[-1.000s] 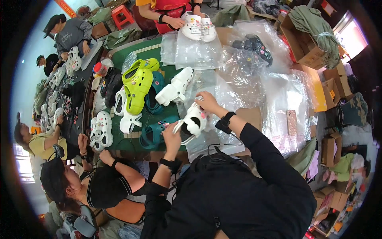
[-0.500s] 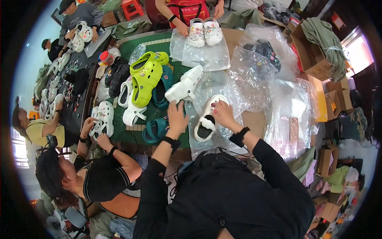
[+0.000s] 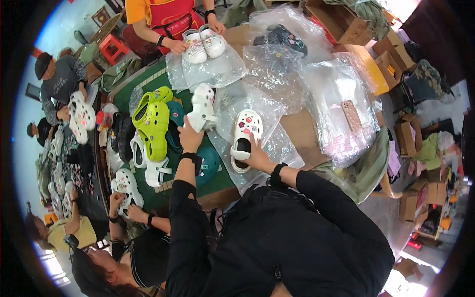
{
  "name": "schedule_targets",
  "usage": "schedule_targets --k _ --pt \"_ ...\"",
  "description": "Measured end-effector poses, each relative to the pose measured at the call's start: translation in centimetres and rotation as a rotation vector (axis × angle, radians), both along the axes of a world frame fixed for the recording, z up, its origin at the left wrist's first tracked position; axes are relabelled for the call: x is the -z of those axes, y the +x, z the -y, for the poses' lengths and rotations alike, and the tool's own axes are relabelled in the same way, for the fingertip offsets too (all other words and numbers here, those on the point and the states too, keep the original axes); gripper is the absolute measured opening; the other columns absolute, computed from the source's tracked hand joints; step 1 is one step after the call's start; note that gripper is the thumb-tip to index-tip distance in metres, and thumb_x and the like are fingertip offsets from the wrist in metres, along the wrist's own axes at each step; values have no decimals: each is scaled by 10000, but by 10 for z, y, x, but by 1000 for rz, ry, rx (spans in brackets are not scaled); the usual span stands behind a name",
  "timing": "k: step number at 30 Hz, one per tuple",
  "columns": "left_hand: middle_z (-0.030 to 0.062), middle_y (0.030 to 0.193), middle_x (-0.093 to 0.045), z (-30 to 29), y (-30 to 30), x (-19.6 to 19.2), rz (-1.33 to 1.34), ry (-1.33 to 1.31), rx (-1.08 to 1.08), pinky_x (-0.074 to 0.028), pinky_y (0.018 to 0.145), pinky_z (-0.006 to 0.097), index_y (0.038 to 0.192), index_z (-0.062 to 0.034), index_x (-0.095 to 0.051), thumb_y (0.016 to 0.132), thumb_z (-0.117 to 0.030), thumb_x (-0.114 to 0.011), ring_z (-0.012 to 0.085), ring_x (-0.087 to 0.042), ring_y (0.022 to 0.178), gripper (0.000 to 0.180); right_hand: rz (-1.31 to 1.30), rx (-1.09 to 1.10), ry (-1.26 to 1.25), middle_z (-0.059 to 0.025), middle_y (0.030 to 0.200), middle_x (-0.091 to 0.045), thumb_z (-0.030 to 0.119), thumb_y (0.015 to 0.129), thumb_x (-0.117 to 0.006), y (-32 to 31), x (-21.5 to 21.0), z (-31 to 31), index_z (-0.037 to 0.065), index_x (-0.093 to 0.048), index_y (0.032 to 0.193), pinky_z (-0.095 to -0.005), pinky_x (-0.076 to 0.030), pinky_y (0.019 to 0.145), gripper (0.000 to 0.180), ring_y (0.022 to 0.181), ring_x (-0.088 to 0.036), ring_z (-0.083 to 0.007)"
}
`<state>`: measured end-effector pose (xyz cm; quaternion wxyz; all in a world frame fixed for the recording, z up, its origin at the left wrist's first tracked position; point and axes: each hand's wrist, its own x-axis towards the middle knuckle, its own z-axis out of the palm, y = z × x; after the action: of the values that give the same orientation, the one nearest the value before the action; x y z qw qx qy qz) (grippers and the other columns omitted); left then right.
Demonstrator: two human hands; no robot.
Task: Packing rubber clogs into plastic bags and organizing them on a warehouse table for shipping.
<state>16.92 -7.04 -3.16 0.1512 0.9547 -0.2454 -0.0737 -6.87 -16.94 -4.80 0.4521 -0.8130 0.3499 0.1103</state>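
My right hand (image 3: 258,154) grips the side of a white clog (image 3: 249,123) with colourful charms on its toe, lying on clear plastic bags. My left hand (image 3: 190,136) holds the near end of a second white clog (image 3: 203,101), whose toe points away from me. Left of that hand, lime-green clogs (image 3: 152,128) lie piled over white ones (image 3: 156,171). Teal clogs (image 3: 207,166) sit beside and below my left wrist, partly hidden by my arm.
Clear plastic bags (image 3: 336,99) spread over the table's right side, with a phone-like pink-brown case (image 3: 352,116) on top. Bagged dark clogs (image 3: 282,40) lie at the back. Across the table, a person in a red apron (image 3: 173,22) handles white clogs (image 3: 203,44). Another works close at my left.
My left hand has moved up onto the white clog and closed on it. My right hand has shifted from the other clog's charms to its side. The whole view has turned.
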Motion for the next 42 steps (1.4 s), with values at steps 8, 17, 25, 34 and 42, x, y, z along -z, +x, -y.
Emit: schedule_targets --k 8,17,25,34,42 --pt "160 1085 -504 -27 -6 -6 -1165 -845 -351 -542 694 432 1181 13 -363 757 -221 -568 297 -565 925 526 152 363 -151 -259 905 -589 110 705 -534 -9 34 15 71 -158 1356 -470 -450 730 753 849 -574 -418" --pt "161 1033 -516 -46 -93 4 -1516 -1051 -312 -509 739 447 1140 -23 -346 838 -165 -491 301 -563 927 364 349 451 -302 -210 863 -615 206 773 -530 -56 12 67 95 -460 1208 -446 -466 682 455 765 -598 -376" --pt "179 1132 -440 -42 -153 21 -1578 -626 -174 -475 824 453 1264 -53 -198 803 -112 -555 302 -548 968 586 335 141 -482 -208 883 -598 69 742 -522 -100 11 91 140 -451 1212 -425 -469 661 481 746 -592 -359" --pt "144 942 -544 -33 -166 47 -1201 -72 225 -460 577 286 1213 32 -394 838 -267 -556 147 -503 703 506 586 -245 -798 -138 1028 -536 6 664 -524 -89 -10 48 49 -500 1105 -410 -453 709 444 821 -553 -324" --pt "140 984 -550 -51 -171 113 -909 -136 283 -468 610 304 1197 40 -372 865 -252 -539 177 -552 715 472 404 -939 -627 -106 1071 -482 199 608 -704 -83 7 13 94 -426 1222 -331 -479 609 682 747 -562 -234"
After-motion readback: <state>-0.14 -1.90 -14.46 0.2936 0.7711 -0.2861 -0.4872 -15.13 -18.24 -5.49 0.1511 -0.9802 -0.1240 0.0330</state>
